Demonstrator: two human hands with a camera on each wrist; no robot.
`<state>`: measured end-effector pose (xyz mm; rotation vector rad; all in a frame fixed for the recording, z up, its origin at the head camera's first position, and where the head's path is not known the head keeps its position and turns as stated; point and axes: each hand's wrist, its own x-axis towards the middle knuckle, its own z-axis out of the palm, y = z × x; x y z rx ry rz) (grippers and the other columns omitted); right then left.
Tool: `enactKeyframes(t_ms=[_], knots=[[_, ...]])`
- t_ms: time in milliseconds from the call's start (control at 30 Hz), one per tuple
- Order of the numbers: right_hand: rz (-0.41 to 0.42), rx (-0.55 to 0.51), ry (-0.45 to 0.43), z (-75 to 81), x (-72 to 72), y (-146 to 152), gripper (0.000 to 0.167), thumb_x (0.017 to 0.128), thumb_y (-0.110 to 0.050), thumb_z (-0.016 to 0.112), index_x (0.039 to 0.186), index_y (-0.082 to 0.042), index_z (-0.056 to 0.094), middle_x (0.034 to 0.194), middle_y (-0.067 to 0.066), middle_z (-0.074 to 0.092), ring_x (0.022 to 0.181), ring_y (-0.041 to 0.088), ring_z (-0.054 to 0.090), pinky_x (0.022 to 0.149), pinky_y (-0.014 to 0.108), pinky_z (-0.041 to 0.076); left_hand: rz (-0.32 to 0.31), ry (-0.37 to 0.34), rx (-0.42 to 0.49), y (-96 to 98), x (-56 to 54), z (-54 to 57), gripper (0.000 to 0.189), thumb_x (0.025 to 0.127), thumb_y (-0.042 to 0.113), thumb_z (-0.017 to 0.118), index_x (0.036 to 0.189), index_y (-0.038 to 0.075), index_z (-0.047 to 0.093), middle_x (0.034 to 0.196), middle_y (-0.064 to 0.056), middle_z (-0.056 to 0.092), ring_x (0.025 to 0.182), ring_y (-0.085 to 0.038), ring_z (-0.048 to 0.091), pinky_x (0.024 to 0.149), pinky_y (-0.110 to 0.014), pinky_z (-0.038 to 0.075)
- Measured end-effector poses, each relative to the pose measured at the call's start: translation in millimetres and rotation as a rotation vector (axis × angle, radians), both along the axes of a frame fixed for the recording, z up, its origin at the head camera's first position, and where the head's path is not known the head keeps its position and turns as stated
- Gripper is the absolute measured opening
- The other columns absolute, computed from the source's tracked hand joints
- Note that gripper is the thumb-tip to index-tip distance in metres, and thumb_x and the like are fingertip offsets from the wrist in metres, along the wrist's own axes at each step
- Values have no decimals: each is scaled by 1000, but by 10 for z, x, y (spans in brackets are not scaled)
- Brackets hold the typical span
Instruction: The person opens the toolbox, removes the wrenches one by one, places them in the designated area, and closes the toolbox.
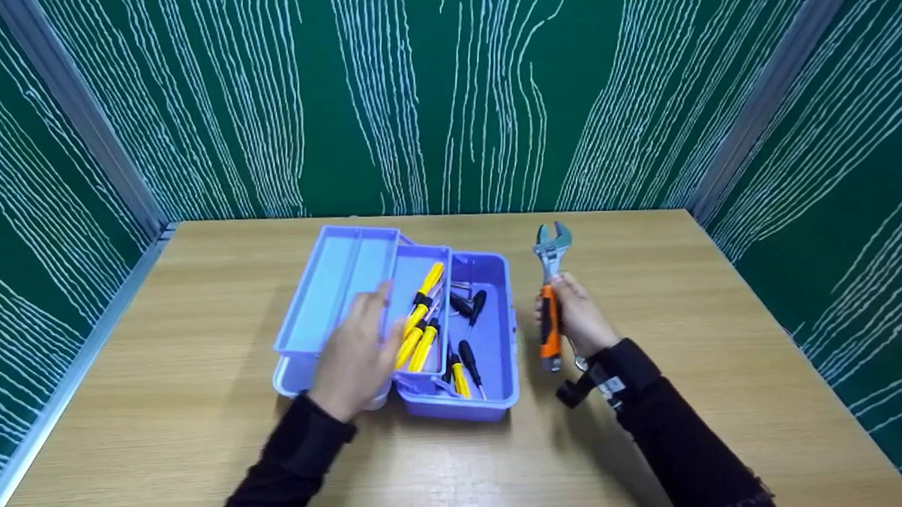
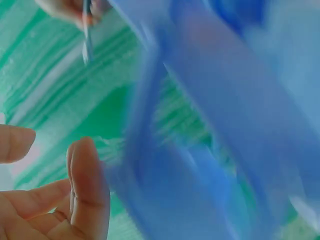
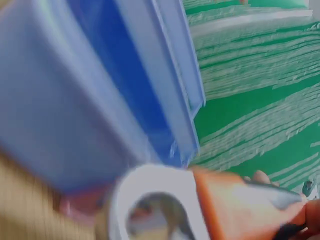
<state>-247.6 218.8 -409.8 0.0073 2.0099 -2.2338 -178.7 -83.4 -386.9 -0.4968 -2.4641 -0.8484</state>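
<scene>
A purple toolbox (image 1: 496, 371) stands unfolded on the table, its two trays stepped out to the left. My left hand (image 1: 359, 359) is over the upper tray (image 1: 330, 272), fingers extended and nothing held; whether it touches the tray is unclear. Several yellow-handled screwdrivers (image 1: 424, 345) lie in the middle tray. Black-handled screwdrivers (image 1: 469, 359) and another yellow handle (image 1: 459, 379) lie in the bottom compartment. Right of the box, my right hand (image 1: 580, 314) grips an adjustable wrench (image 1: 550, 324) by its orange-black handle, head up. The wrench's holed end fills the lower right wrist view.
The wooden table (image 1: 194, 304) extends around the toolbox on every side. Green walls (image 1: 501, 98) with white wavy lines enclose it at the back and both sides, with grey metal posts (image 1: 764, 92) at the corners.
</scene>
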Motion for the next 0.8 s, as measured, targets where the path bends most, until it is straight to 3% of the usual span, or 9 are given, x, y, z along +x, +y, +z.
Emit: enactKeyframes(t_ms=[200,300,433,633,800], knots=[[-63,222,36,-17,-108,320,27,108,-28,25,95,-11,42,72,-4,48,58,5,48,52,17,43,114,79,-22,-435,-68,43,45,95,18,62,133,-5,54,109,-20,65,88,-32,66,75,-45,57],[-102,359,89,-33,-147,472,29,108,-25,27,97,-5,44,69,-3,47,54,4,45,48,18,40,166,64,-35,-613,-108,48,42,94,17,64,128,-6,58,108,-22,66,92,-37,64,77,-50,55],[-155,579,155,-45,-188,667,32,107,-23,32,106,5,48,72,-2,44,55,5,41,48,20,36,220,-26,-44,-799,-152,50,42,93,19,63,126,-7,60,112,-26,64,102,-42,59,86,-54,51],[-195,924,225,-102,-243,912,34,104,-25,46,108,8,53,82,7,47,71,20,44,62,29,36,264,-161,-32,-956,-193,41,45,97,21,58,131,-8,56,123,-30,56,114,-45,51,95,-54,45],[-169,973,177,-182,-284,1049,34,99,-18,51,115,13,49,82,9,46,68,20,44,59,29,36,262,-310,-4,-1039,-254,33,53,99,23,52,139,-12,45,135,-35,47,122,-49,48,104,-58,41]])
